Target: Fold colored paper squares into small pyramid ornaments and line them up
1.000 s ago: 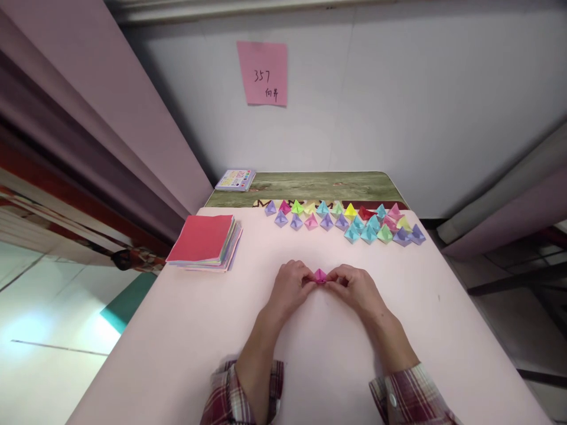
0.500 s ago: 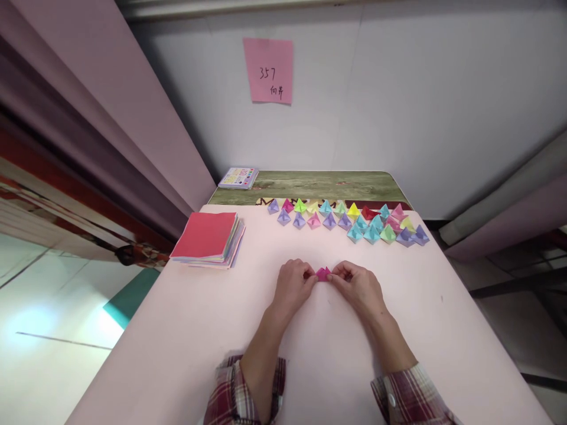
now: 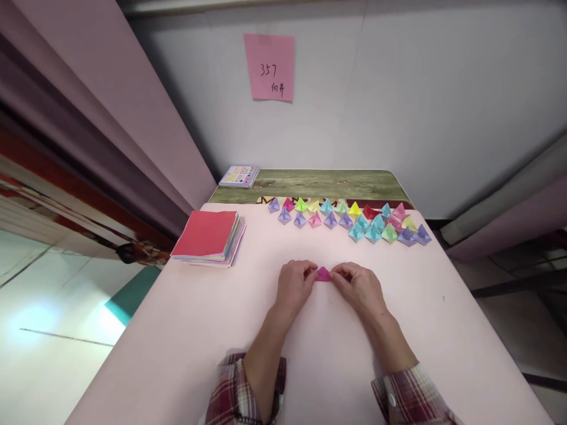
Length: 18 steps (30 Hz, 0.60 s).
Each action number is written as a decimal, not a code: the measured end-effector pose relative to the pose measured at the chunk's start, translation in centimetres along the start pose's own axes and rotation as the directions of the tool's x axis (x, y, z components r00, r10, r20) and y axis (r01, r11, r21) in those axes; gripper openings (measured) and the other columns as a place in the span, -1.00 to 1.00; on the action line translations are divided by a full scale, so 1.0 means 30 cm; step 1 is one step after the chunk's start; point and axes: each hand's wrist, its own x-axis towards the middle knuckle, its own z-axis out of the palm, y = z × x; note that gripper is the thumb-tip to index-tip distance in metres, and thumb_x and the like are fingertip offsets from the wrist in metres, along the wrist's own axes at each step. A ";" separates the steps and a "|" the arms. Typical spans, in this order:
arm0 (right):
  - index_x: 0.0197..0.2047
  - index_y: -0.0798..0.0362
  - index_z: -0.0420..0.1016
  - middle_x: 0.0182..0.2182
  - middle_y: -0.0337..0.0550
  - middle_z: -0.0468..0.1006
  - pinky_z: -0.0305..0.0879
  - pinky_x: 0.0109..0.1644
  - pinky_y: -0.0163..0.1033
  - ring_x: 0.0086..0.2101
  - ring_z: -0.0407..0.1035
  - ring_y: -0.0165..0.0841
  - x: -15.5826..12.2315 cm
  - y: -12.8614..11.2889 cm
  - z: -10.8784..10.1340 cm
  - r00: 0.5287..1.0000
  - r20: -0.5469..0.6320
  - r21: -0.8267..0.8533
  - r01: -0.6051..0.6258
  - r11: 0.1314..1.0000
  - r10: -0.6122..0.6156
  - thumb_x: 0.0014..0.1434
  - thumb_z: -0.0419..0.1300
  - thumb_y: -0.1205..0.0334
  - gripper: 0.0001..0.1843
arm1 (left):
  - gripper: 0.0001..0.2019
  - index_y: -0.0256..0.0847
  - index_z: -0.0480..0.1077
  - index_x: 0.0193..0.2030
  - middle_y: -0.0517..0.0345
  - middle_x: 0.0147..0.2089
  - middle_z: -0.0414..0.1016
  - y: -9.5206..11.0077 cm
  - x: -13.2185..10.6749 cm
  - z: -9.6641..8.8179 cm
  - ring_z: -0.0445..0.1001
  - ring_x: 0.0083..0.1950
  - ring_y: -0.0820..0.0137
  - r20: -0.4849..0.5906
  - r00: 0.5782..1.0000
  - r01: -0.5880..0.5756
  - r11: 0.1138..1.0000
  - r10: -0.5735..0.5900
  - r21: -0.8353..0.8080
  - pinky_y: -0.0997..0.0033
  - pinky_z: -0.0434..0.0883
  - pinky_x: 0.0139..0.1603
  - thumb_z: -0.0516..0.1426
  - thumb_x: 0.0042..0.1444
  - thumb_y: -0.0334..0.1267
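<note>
Left hand [image 3: 296, 283] and right hand [image 3: 358, 285] pinch a creased, pointed pink paper fold [image 3: 323, 274] together; smooth pink table [image 3: 186, 330] beneath.

A paper stack [image 3: 208, 236] lies left of folded shapes [image 3: 349, 218].

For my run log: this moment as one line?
left hand: pinches pink fold | right hand: pinches it | paper stack: far left | folded pieces: far edge

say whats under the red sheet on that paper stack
Under the red sheet lie more sheets: pastel edges, pink, green and purple, fan out at the stack's right and near sides. Their faces are covered, and so is the table beneath.
</note>
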 end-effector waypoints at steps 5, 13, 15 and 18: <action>-0.46 -0.08 0.52 -0.47 -0.29 0.54 0.08 -0.45 -0.31 -0.45 0.38 -0.38 -0.001 -0.022 0.021 0.998 -0.045 -0.109 -0.039 0.993 0.035 0.16 0.15 0.05 -0.77 | -0.89 -0.17 0.43 -0.45 0.21 -0.43 0.49 0.013 -0.004 0.008 0.37 -0.33 0.38 -0.020 1.000 0.009 0.999 -0.009 0.039 0.38 0.27 -0.28 0.15 0.05 -0.42; -0.40 -0.07 0.46 -0.44 -0.26 0.55 0.02 -0.46 -0.30 -0.43 0.40 -0.34 -0.010 -0.050 0.048 0.992 -0.092 -0.228 -0.108 0.968 0.089 0.17 0.17 0.07 -0.83 | -0.90 -0.19 0.39 -0.42 0.12 -0.37 0.45 0.025 -0.012 0.019 0.36 -0.29 0.33 -0.060 0.998 0.019 0.980 -0.007 0.198 0.33 0.26 -0.27 0.14 0.11 -0.38; -0.41 -0.06 0.47 -0.42 -0.22 0.55 0.02 -0.46 -0.29 -0.43 0.40 -0.34 -0.014 -0.054 0.052 0.992 -0.109 -0.251 -0.097 0.963 0.071 0.19 0.15 0.05 -0.79 | -0.89 -0.19 0.39 -0.42 0.11 -0.37 0.45 0.028 -0.015 0.021 0.37 -0.29 0.32 -0.060 0.998 0.030 0.973 -0.017 0.227 0.32 0.25 -0.27 0.14 0.12 -0.37; -0.41 -0.07 0.47 -0.43 -0.21 0.56 0.01 -0.48 -0.29 -0.45 0.41 -0.33 -0.019 -0.056 0.051 0.990 -0.117 -0.240 -0.109 0.965 0.083 0.17 0.16 -0.06 -0.72 | -0.88 -0.19 0.39 -0.44 0.11 -0.38 0.46 0.031 -0.015 0.021 0.37 -0.29 0.32 -0.037 0.999 0.024 0.969 -0.016 0.244 0.32 0.25 -0.27 0.13 0.12 -0.38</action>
